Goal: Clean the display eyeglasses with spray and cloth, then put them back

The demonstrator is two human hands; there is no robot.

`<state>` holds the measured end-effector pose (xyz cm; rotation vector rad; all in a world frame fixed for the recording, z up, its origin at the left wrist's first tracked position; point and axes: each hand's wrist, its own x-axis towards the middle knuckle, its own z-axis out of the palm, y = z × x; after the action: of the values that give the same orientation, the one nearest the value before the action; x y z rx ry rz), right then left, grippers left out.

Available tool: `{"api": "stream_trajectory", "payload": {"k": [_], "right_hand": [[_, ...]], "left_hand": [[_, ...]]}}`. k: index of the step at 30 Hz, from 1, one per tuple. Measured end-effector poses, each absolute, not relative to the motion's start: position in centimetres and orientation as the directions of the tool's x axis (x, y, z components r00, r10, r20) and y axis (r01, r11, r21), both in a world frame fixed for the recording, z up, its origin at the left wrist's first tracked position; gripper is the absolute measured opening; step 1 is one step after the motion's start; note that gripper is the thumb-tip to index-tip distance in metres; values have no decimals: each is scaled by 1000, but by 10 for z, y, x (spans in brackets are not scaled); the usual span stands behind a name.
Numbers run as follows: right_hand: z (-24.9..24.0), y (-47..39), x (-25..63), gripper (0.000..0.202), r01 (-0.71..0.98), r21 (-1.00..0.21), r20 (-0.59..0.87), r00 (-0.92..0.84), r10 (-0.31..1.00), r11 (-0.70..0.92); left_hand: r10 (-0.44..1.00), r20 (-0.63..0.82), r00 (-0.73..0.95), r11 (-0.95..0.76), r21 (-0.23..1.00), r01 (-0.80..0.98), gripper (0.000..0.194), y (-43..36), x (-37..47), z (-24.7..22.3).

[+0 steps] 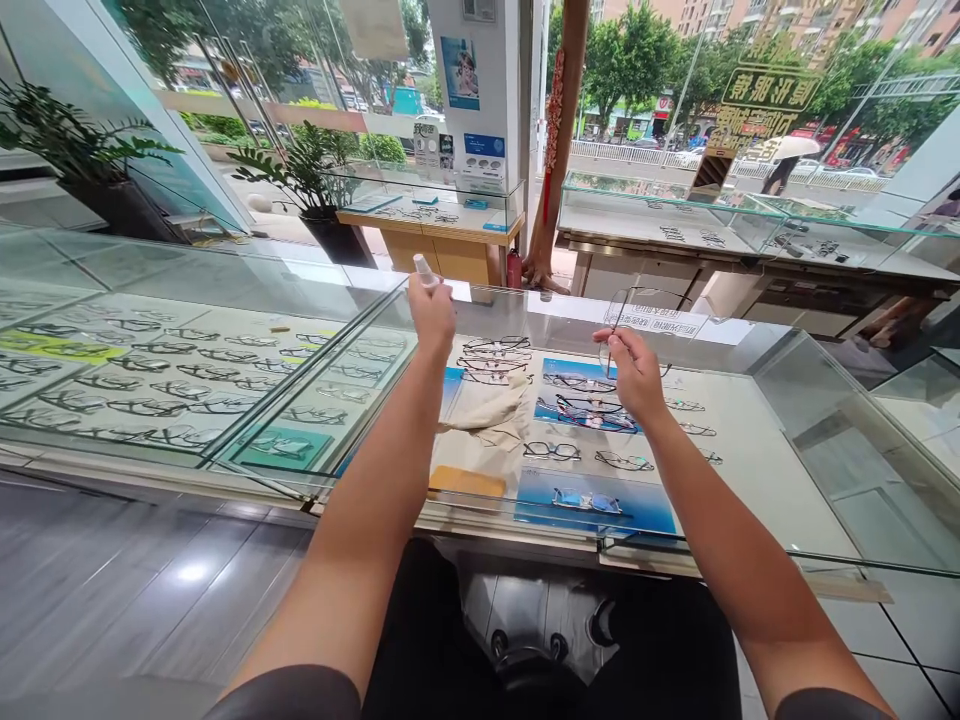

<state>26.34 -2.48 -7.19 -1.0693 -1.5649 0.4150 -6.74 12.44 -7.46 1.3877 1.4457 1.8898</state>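
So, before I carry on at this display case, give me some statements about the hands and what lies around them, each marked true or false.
1. The left hand holds a small bottle with a white top. True.
2. The right hand is empty. False: it holds a pair of thin-rimmed eyeglasses.
3. The beige cloth lies between the two forearms in this view. True.
4. The yellow-orange pad is on the far side of the cloth. False: the pad is on the near side, toward the person.
5. A pair of eyeglasses lies on the teal tray. True.
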Motion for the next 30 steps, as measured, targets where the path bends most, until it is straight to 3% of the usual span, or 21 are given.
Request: {"api": "stream_trajectory", "payload": {"k": [2,4,7,11,21,25,30], "right_hand": [[-70,-25,263,34,395,-747,602,58,797,535],[-69,-27,262,33,397,-745,605,64,794,536],[-66,-29,261,31,402,-743,602,55,797,534],[-64,-31,260,30,395,-744,596,27,802,539],[-64,-30,260,33,294,-801,541,-13,841,521],[-61,-31,259,34,217,-841,495,-65,867,496],[-58,-34,256,39,159,-886,409,-172,896,435]], "left_hand": [[885,353,-304,-370,929,0,32,106,-44,-58],[955,292,-50,-296,948,-116,59,81,-19,-44],[947,211,242,-185,974,-128,85,42,14,-31],[883,122,454,-39,982,-187,93,12,34,-23],[923,196,332,-119,964,-239,94,17,38,-30],[901,207,381,-102,955,-277,82,16,46,-35],[920,182,346,-139,979,-146,70,17,56,-49]]}}
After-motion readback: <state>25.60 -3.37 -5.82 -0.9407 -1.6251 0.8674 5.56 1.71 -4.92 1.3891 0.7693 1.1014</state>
